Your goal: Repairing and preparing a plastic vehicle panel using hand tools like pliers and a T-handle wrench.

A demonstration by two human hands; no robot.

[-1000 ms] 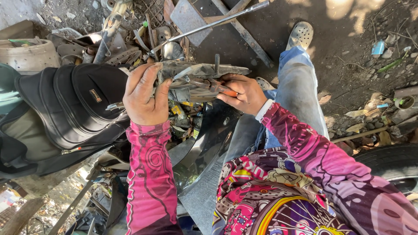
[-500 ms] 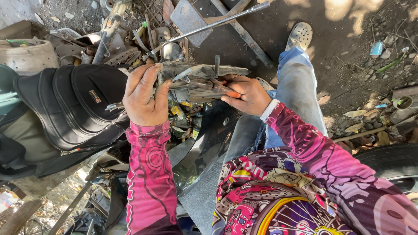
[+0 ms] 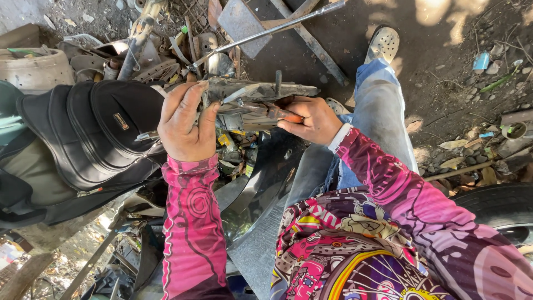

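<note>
Both hands have barely shifted: left hand (image 3: 186, 125) stays clamped on the grimy metal part (image 3: 261, 91), right hand (image 3: 311, 119), at three o'clock, still gripping an orange-handled tool (image 3: 277, 115) against it.

Overall level: we find strong daylight, bright and high in contrast.
Source: we judge sun from above, broken by cover; dappled patches lie on the ground (image 3: 444, 16) at top right.
Shadow: we note a broad dark band across the upper middle ground and deep shade at bottom left.
Lit surfaces: the left hand (image 3: 186, 125), the right hand (image 3: 313, 119) and the pink sleeves (image 3: 191, 222) are evenly lit, with colour saturated.
Glare: we see a bright glint along the metal rod (image 3: 266, 30) and a sheen on the black panel (image 3: 266, 178).
Focus: we find it sharp at centre, with no motion blur.
Edges: we record wide-angle stretching at the corners, softest at lower left.
</note>
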